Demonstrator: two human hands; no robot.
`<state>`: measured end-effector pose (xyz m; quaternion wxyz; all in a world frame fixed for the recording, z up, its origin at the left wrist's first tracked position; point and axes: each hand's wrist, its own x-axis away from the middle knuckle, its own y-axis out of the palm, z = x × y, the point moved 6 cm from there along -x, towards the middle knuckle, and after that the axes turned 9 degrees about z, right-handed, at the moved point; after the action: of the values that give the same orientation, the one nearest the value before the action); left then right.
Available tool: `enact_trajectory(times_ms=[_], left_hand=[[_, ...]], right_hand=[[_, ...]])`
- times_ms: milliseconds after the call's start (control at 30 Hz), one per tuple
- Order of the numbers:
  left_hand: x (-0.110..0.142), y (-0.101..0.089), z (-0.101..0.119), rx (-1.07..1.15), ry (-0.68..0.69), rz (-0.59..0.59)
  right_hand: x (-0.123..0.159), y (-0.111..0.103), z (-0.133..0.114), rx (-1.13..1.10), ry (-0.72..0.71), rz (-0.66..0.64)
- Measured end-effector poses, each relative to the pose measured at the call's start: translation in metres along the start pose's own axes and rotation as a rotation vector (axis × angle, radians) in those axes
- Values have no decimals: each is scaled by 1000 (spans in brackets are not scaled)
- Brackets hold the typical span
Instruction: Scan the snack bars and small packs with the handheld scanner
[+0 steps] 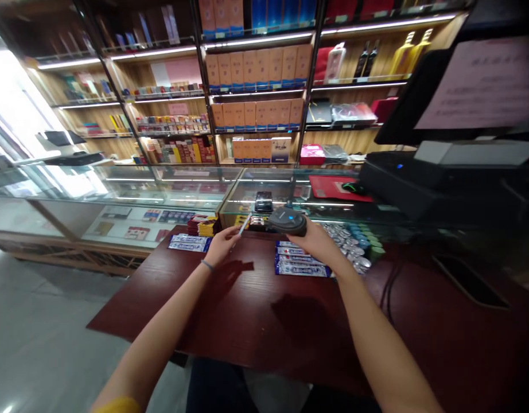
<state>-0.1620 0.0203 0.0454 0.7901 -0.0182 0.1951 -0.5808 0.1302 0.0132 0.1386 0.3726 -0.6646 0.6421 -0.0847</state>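
Head view: two bare hands work above a dark wooden counter [247, 301], seen from its near side.
Cord risk: the black cords [389, 287] by the right forearm could snag a sleeve or arm if it sweeps outward.
Left grip: the left hand [220, 245] pinches a slim white packet [244, 224], raised over the counter and apart from the scanner; a loosened pinch at its lower end could let it slip.
Right grip: the right hand [318, 244] is closed around a dark barcode scanner [286, 220]; lowered carelessly, it could push the blue-and-white packets [301, 267] out of line or tip the silver-topped cans [354, 252] beside them.
Packet angle: nearly edge-on in this view, so any printed code might miss the scanner.
Near counts: one dark phone-like slab [471, 281]; one packet in the left hand; one scanner in the right.
Packet counts: roughly five in the right-hand group, partly covered; at least two in the left-hand pile [189, 243].
Can count: too crowded and blurred to tell.
Far counts: one computer mouse [353, 187] on one red mat [327, 186]; on the shelf behind, two dark bottles [366, 60] and two yellow bottles [411, 54].
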Motion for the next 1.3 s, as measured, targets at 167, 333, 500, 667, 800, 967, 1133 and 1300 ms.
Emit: enact_trajectory(times_ms=[167,333,500,667,800,967,1133,1300], left_hand=[[7,68,20,-227,234,-109],[17,131,37,-400,462,-225],[23,181,42,-515,566,-318],[26,207,43,-576,622,-346],[30,216,43,-589,657,-366],[32,218,42,-565,688,-355],[31,212,41,-521,698,-331],[23,173,45,-483,683,-220]], right_hand=[[1,-46,14,-104,76,24],[3,-81,35,-177,153,110],[5,-102,53,-247,184,165],[7,-111,56,-290,175,194],[8,-112,55,-273,182,200],[7,-109,56,-248,181,187],[6,-105,54,-218,179,186],[5,-93,34,-230,159,190]])
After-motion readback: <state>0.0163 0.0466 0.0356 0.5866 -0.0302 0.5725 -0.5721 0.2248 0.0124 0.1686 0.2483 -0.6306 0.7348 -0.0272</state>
